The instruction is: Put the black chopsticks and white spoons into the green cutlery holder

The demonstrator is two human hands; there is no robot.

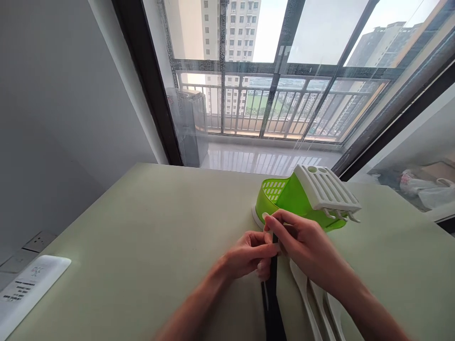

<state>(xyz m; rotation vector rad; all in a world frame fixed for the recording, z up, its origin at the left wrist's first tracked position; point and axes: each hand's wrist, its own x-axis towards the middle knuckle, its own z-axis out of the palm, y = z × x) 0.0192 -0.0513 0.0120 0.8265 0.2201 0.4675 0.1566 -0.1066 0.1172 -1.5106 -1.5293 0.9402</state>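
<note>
My left hand (249, 258) and my right hand (302, 244) meet at the middle of a pale green table (142, 246), both pinched round a thin dark utensil handle (273, 289) that runs back toward me. Just beyond my fingers lies a lime-green perforated holder (280, 196) tipped on its side, with a white slotted lid (325, 189) on its upper right. Under my right wrist lie white utensil handles (305, 293), flat on the table.
A white power strip (28, 289) lies at the table's left edge, next to wall sockets (39, 241). A large window with a balcony railing (270, 109) is behind the table. Bags (423, 189) lie on a shelf at the right.
</note>
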